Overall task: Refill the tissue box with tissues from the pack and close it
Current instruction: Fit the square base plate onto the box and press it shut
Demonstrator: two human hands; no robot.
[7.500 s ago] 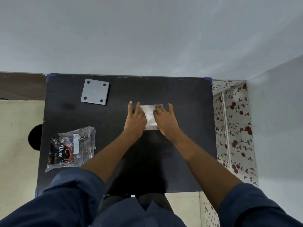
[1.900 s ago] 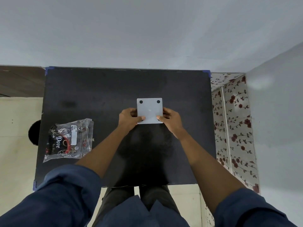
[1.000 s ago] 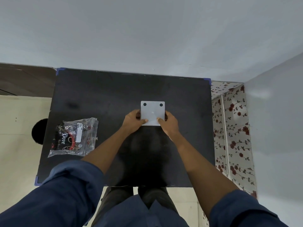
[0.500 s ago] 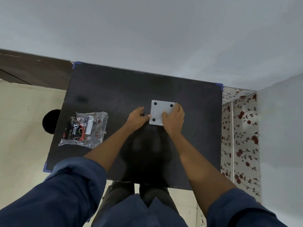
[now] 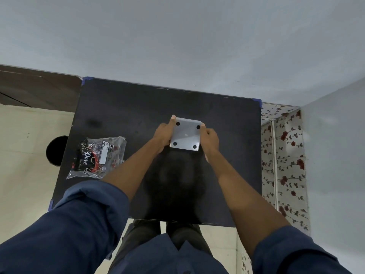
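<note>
The grey tissue box sits near the middle of the black table, its flat grey base plate with four black feet facing up. My left hand grips the box's left side, fingers reaching along the far corner. Along its right side, my right hand clasps the box. The box's inside and any tissues in it are hidden under the plate. The clear plastic tissue pack, printed black and red, lies flattened at the table's left side.
A grey wall runs behind the table and along the right. A floral-patterned surface stands right of the table. A dark round object shows on the pale floor at the left edge.
The grey plate moved from the far left of the table onto the box. Over the last second both hands shifted from its near edge to gripping its two sides; the camera view has drifted.
</note>
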